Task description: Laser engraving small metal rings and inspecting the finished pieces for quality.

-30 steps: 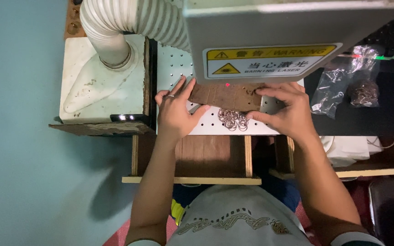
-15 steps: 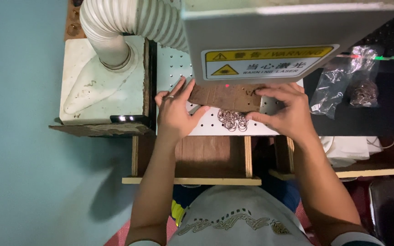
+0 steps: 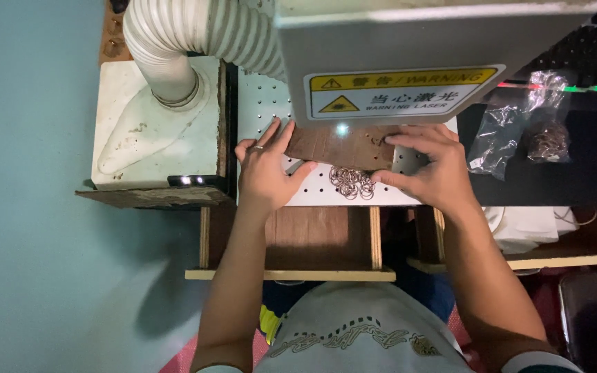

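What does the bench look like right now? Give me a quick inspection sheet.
Surface: white perforated plate under a grey machine head.
Job's things: brown flat piece on the plate; pile of small metal rings in front of it.
Clutter: clear plastic bags to the right.
Hands: left hand and right hand both press on the brown piece.
Cables: thin cord at right.
Surroundings: ribbed white hose, wooden frame, teal floor.
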